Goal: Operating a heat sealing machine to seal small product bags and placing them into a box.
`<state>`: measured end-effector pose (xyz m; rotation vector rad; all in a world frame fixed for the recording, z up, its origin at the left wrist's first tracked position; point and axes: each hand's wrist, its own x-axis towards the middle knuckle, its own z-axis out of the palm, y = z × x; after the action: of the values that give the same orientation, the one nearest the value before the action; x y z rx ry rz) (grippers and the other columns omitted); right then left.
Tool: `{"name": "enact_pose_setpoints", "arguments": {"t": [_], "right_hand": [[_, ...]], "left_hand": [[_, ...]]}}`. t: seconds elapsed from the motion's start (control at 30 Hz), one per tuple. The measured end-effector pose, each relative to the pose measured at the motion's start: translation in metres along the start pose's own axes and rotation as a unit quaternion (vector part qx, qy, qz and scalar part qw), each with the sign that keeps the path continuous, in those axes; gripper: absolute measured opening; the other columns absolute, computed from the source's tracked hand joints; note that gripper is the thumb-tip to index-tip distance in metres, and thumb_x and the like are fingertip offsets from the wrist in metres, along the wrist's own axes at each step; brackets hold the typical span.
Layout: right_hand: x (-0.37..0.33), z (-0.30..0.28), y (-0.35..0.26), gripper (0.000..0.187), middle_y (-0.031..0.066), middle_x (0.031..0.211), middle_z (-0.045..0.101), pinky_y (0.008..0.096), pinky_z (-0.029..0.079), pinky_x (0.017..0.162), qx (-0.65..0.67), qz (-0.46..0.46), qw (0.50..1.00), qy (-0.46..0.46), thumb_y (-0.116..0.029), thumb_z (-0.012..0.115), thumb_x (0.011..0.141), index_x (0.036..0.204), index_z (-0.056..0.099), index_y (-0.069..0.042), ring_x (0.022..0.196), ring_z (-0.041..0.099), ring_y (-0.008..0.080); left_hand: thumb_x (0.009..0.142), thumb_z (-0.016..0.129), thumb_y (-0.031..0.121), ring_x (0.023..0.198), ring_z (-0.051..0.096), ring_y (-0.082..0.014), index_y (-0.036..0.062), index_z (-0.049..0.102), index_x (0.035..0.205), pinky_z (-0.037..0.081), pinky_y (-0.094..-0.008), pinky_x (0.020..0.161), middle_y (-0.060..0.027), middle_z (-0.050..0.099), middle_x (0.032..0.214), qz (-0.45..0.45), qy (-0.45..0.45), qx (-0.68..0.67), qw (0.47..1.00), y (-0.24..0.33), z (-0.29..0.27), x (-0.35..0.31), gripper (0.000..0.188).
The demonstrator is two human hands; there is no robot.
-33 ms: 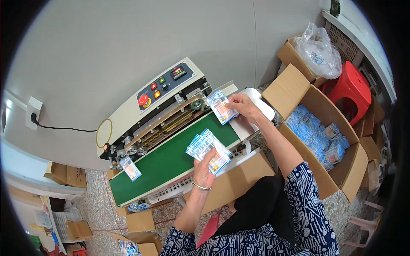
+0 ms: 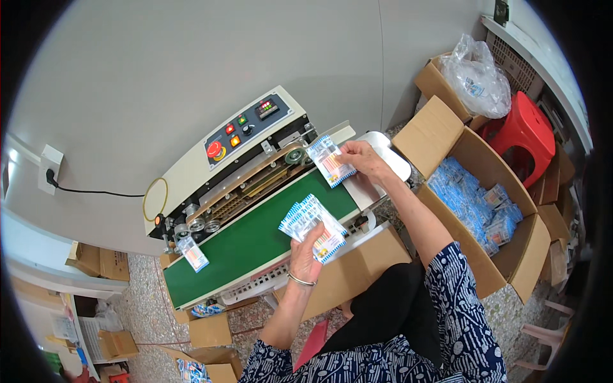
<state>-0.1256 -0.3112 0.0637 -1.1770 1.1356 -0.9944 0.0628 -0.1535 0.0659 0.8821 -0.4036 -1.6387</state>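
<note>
Left hand (image 2: 307, 258): thumb on top, fingers pressed together beneath a fanned stack (image 2: 305, 217), held over the belt.
Right hand (image 2: 363, 158): thumb and fingers pinched one packet (image 2: 327, 163) by its right edge; its left edge was near the rollers, though whether it touched them was hard to tell.
Near carton (image 2: 364, 262): sat between the lap and the belt.
Belt (image 2: 255, 246): green, slanted below both hands; a lone packet (image 2: 193, 255) lay at its left end.
Sealer (image 2: 191, 182): ran along the belt's far side and closed off that edge; its panel had lit buttons.
Open carton (image 2: 456, 246): right of the right forearm, with a heap (image 2: 469, 198) of blue packets inside and a flap (image 2: 431, 134) raised near the sealer.
Stool (image 2: 529, 137): red, behind that carton.
Bag (image 2: 476, 76): clear plastic, on a box (image 2: 440, 89) by the wall (image 2: 287, 45).
</note>
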Motion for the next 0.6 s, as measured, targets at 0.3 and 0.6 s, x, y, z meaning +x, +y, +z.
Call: {"name": "enact_pose_setpoints", "arguments": {"t": [0.3, 0.6], "right_hand": [[0.016, 0.036, 0.012, 0.011, 0.0010, 0.069, 0.058, 0.0237, 0.039, 0.052, -0.105, -0.061, 0.992, -0.026, -0.012, 0.067, 0.076, 0.077, 0.060, -0.003, 0.061, 0.050, 0.0070], [-0.041, 0.028, -0.008, 0.025, 0.0033, 0.067, 0.059, 0.0215, 0.045, 0.054, -0.055, -0.074, 0.996, -0.008, -0.024, 0.066, 0.081, 0.079, 0.064, 0.000, 0.058, 0.053, 0.0089]], "left_hand": [[0.081, 0.063, 0.000, 0.089, 0.062, -0.0154, 0.0034, 0.057, 0.109, 0.052, -0.0295, 0.079, -0.0046, 0.063, 0.100, -0.025, -0.010, 0.017, 0.999, -0.006, 0.002, -0.002, 0.028], [0.085, 0.061, 0.007, 0.094, 0.061, -0.0176, 0.0026, 0.052, 0.117, 0.051, -0.0326, 0.083, -0.0058, 0.060, 0.107, -0.017, -0.035, -0.014, 0.999, 0.000, 0.006, 0.024, 0.033]]}}
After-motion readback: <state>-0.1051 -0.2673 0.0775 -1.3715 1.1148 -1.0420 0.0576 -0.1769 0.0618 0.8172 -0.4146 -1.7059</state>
